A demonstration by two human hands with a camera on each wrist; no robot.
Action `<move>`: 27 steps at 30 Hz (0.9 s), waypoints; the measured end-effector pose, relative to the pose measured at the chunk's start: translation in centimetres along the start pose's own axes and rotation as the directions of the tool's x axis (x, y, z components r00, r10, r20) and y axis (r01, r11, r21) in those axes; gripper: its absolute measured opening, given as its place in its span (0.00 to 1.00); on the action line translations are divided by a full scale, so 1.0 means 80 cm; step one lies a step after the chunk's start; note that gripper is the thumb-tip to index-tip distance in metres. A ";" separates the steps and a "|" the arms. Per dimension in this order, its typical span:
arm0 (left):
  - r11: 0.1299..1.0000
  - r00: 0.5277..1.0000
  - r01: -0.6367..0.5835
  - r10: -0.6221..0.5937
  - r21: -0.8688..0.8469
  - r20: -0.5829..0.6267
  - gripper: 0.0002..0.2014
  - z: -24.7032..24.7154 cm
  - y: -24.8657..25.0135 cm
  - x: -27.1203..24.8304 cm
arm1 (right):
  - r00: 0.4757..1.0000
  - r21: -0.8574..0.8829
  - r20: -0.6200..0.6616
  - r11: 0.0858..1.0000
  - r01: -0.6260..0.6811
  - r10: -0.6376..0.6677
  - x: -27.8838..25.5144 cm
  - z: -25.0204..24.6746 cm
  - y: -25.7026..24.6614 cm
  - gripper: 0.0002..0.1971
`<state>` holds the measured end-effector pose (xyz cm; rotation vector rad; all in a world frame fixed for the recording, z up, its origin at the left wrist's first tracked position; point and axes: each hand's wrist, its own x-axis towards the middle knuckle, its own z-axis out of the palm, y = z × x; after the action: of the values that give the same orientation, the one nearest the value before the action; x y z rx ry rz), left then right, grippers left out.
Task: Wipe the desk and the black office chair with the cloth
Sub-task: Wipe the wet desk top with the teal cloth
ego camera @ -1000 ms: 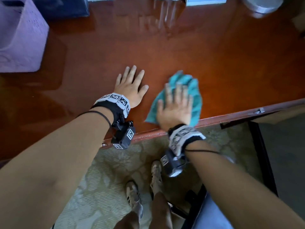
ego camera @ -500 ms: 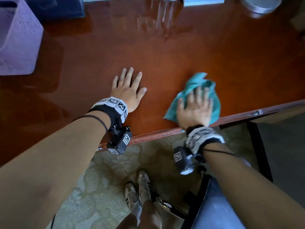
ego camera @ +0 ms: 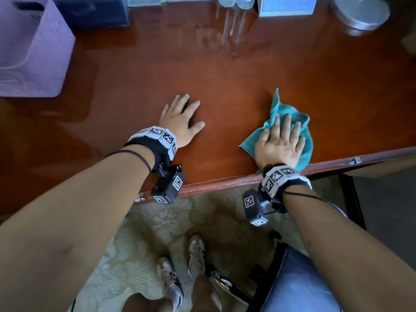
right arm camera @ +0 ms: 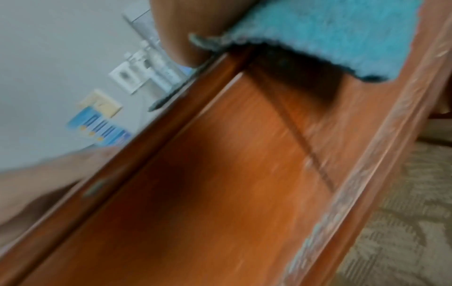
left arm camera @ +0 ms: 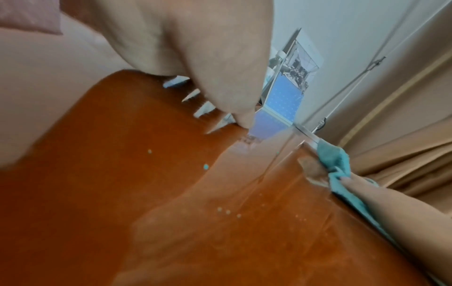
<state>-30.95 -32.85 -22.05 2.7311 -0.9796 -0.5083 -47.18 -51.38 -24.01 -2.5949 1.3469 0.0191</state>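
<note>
A teal cloth (ego camera: 282, 112) lies on the glossy red-brown desk (ego camera: 225, 70) near its front edge. My right hand (ego camera: 280, 140) presses flat on the cloth with straight fingers. My left hand (ego camera: 180, 118) rests flat on the bare desk to the left, fingers spread. The left wrist view shows the cloth (left arm camera: 333, 158) at the desk's edge under my right hand. In the blurred right wrist view the cloth (right arm camera: 330, 32) hangs a little over the desk's front rim. Part of the black office chair (ego camera: 270, 278) shows at the bottom right, behind my right arm.
A lilac box (ego camera: 29, 52) stands at the desk's back left. A blue box (ego camera: 286, 5), clear bottles (ego camera: 234, 1) and a round metal tin (ego camera: 360, 12) line the back edge. Patterned carpet (ego camera: 157, 226) and my shoes (ego camera: 195, 251) lie below the desk.
My right hand has slid the cloth to the right along the desk's front edge. The left hand has stayed flat in its place.
</note>
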 end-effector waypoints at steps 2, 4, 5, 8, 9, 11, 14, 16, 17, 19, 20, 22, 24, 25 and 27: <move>1.000 1.000 -0.015 0.015 0.014 -0.011 0.31 -0.006 -0.005 -0.006 | 0.988 -0.008 -0.024 0.988 0.153 -0.154 -0.038 0.011 -0.041 0.29; 0.998 0.997 0.006 -0.001 0.058 -0.082 0.30 -0.015 -0.016 -0.015 | 0.953 0.012 -0.003 0.953 0.303 -0.303 -0.076 0.022 -0.086 0.29; 0.997 0.993 0.031 -0.023 0.073 -0.117 0.30 -0.019 -0.025 -0.020 | 0.930 0.020 0.031 0.930 0.366 -0.366 -0.095 0.028 -0.109 0.29; 0.988 0.981 0.144 -0.137 0.046 -0.138 0.29 -0.028 -0.070 -0.039 | 0.823 0.011 0.150 0.833 0.553 -0.549 -0.141 0.037 -0.157 0.29; 0.981 0.974 0.189 -0.183 0.032 -0.137 0.29 -0.029 -0.089 -0.048 | 0.781 0.020 0.179 0.796 0.605 -0.598 -0.145 0.037 -0.161 0.28; 0.963 0.950 0.269 -0.263 0.016 -0.168 0.28 -0.031 -0.126 -0.069 | 0.740 0.036 0.187 0.758 0.652 -0.646 -0.136 0.033 -0.155 0.27; 0.925 0.909 0.379 -0.369 0.015 -0.193 0.28 -0.038 -0.185 -0.104 | 0.873 -0.014 0.115 0.878 0.478 -0.474 -0.105 0.029 -0.138 0.28; 0.866 0.843 0.499 -0.492 -0.026 -0.217 0.28 -0.045 -0.232 -0.134 | 0.953 -0.033 0.076 0.955 0.295 -0.292 -0.100 0.031 -0.145 0.29; 0.817 0.786 0.573 -0.571 -0.069 -0.239 0.30 -0.048 -0.257 -0.152 | 0.970 -0.025 0.074 0.972 0.232 -0.230 -0.108 0.036 -0.159 0.30; 0.688 0.641 0.706 -0.722 -0.172 -0.260 0.33 -0.055 -0.301 -0.187 | 0.978 -0.013 0.074 0.980 0.197 -0.196 -0.139 0.048 -0.196 0.31; 0.609 0.563 0.761 -0.791 -0.223 -0.241 0.35 -0.058 -0.320 -0.202 | 0.971 -0.011 0.068 0.973 0.232 -0.231 -0.160 0.054 -0.219 0.31; 0.460 0.445 0.830 -0.887 -0.316 -0.120 0.38 -0.064 -0.354 -0.226 | 0.933 -0.001 0.072 0.935 0.353 -0.353 -0.212 0.069 -0.273 0.30; 0.396 0.454 0.822 -0.890 -0.410 0.049 0.37 -0.067 -0.376 -0.237 | 0.870 0.020 0.095 0.875 0.484 -0.483 -0.274 0.087 -0.334 0.29; 0.395 0.493 0.805 -0.860 -0.442 0.130 0.37 -0.065 -0.381 -0.239 | 0.824 0.043 0.120 0.833 0.552 -0.553 -0.306 0.095 -0.363 0.29; 0.387 0.535 0.776 -0.822 -0.497 0.196 0.37 -0.059 -0.381 -0.243 | 0.709 0.079 0.186 0.730 0.679 -0.680 -0.360 0.104 -0.406 0.28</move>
<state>-25.59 3.17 -21.80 2.4476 0.5920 -0.6558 -36.86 -8.42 -22.90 -2.8219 0.2528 0.1563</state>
